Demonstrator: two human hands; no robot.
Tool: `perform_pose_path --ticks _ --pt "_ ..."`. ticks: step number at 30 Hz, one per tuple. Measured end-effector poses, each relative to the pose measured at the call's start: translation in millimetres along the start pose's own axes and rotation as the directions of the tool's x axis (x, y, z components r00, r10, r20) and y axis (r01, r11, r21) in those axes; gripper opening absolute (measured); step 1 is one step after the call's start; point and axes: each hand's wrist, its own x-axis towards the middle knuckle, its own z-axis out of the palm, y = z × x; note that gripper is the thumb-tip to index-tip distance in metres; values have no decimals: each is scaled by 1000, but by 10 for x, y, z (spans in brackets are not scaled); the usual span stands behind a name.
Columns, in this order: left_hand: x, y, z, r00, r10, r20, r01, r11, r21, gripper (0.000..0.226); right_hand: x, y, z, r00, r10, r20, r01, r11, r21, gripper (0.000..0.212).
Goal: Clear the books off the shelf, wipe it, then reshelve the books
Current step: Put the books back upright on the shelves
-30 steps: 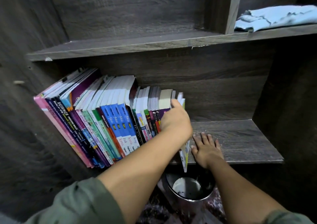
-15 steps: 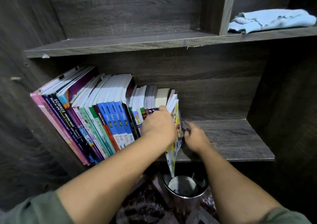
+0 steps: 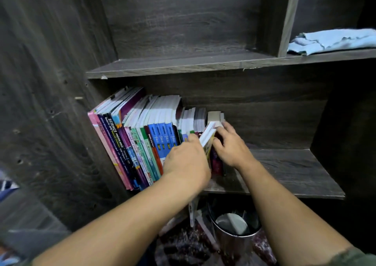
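Row of colourful leaning paperback books [image 3: 146,139] sits on dark wooden shelf [image 3: 284,174]. At row's right end my left hand [image 3: 187,162] grips thin yellow-edged booklet [image 3: 208,139], long axis upright. Right of that, my right hand [image 3: 232,147] pinches dark maroon book [image 3: 216,164].

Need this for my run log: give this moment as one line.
left hand: grips tilted book | right hand: pinches end books | cloth: on upper shelf

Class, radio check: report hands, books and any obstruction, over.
Left hand grips thin book, tilted out. Right hand pinches end book. Row on shelf. Bin below, clear of hands.
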Motion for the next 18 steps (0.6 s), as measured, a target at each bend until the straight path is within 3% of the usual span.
perform_pose_path --ticks 2,4,9,12,18 --pt "13 -25 -20 1000 -18 13 18 1000 -5 43 -20 25 16 994 70 -86 -71 997 -7 29" --pt "33 -23 -39 999 -28 30 28 1000 -6 47 -30 68 41 969 135 -208 -139 990 -4 37" --pt "141 77 -6 996 -47 71 49 999 -25 41 -51 225 -76 836 316 -448 -252 947 199 39" --pt "276 209 38 996 -54 75 58 997 -54 41 -74 431 -191 814 346 -467 -262 936 236 39" --pt "867 460 270 990 -142 3 140 975 -173 39 -70 589 -241 897 195 -397 -140 977 164 41"
